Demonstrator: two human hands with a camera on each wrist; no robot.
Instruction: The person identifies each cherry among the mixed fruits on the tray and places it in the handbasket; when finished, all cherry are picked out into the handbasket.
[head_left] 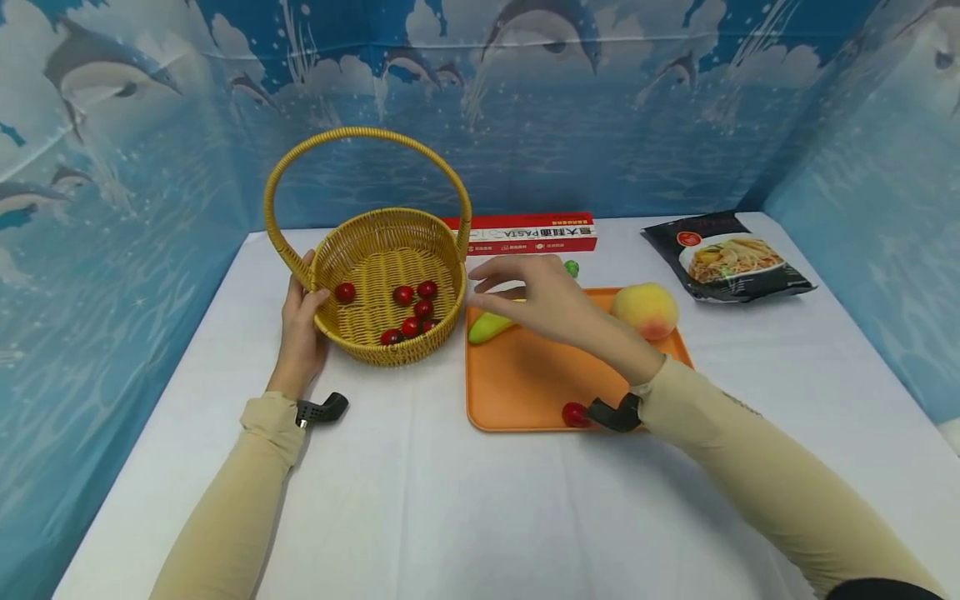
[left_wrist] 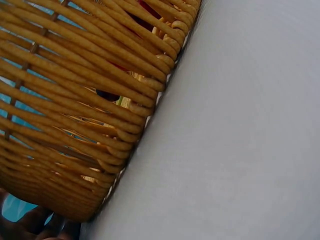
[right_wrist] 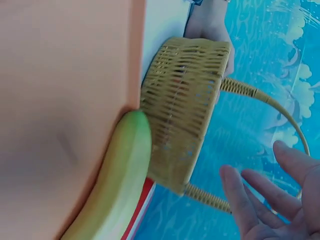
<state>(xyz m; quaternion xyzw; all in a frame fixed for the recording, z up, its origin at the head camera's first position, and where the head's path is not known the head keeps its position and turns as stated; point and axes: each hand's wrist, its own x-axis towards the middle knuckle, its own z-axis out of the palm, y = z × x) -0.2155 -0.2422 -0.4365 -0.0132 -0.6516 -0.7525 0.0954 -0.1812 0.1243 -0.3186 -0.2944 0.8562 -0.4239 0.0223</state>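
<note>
My left hand (head_left: pixel 300 337) grips the yellow wicker basket (head_left: pixel 386 357) at its left side, by the handle's base, thumb over the rim. Several dark red cherries (head_left: pixel 403 295) lie on the basket's floor. Just beyond the basket's right rim, my right hand (head_left: pixel 536 296) hovers above the orange tray (head_left: pixel 517 383), fingers spread and nothing between them. Below that hand a banana (head_left: pixel 489 327) lies along the tray's left edge; the right wrist view shows more of the banana (right_wrist: pixel 117 175). One cherry (head_left: pixel 575 414) sits at the tray's front edge, partly behind the black wrist strap.
A peach (head_left: pixel 645 310) rests at the tray's right side. Behind the tray, a small green item (head_left: pixel 572 268) peeks past my right hand. A red and white pasta box (head_left: pixel 555 233) lies along the back, and a black food packet (head_left: pixel 735 258) lies back right.
</note>
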